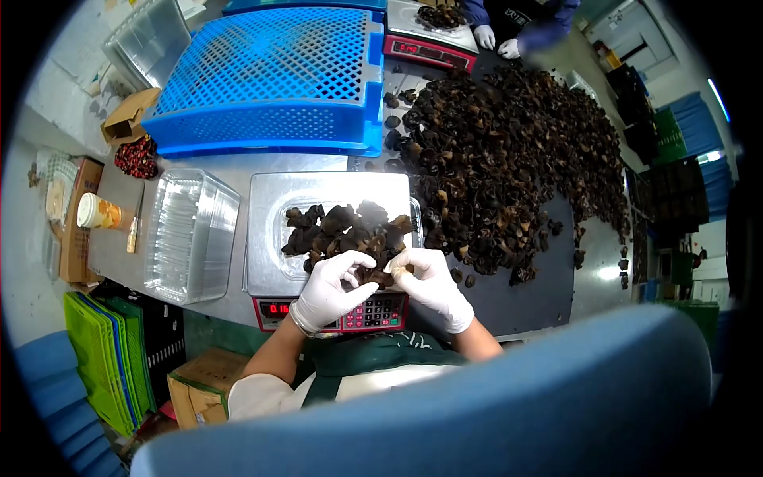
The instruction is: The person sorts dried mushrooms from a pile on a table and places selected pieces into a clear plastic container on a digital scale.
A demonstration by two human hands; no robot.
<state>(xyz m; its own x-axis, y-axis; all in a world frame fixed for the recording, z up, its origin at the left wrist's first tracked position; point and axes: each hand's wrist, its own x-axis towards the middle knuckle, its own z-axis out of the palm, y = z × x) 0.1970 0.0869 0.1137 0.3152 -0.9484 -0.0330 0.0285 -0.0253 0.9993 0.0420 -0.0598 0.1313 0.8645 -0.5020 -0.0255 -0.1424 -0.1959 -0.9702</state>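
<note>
Dark wood ear mushrooms lie in a loose cluster in a clear plastic tray on the metal plate of a weighing scale. My left hand, in a white glove, is over the scale's front edge, its thumb and fingers closed around a brownish wood ear piece. Close beside it, my right hand, also gloved, pinches at the same piece; the fingertips partly hide it. Below, the scale's red front panel shows lit digits, partly covered by my left hand.
A large heap of wood ears spreads over the table to the right. Stacked clear trays and a paper cup stand left. Behind is a blue crate. Across the table, a co-worker's gloved hands are near another scale.
</note>
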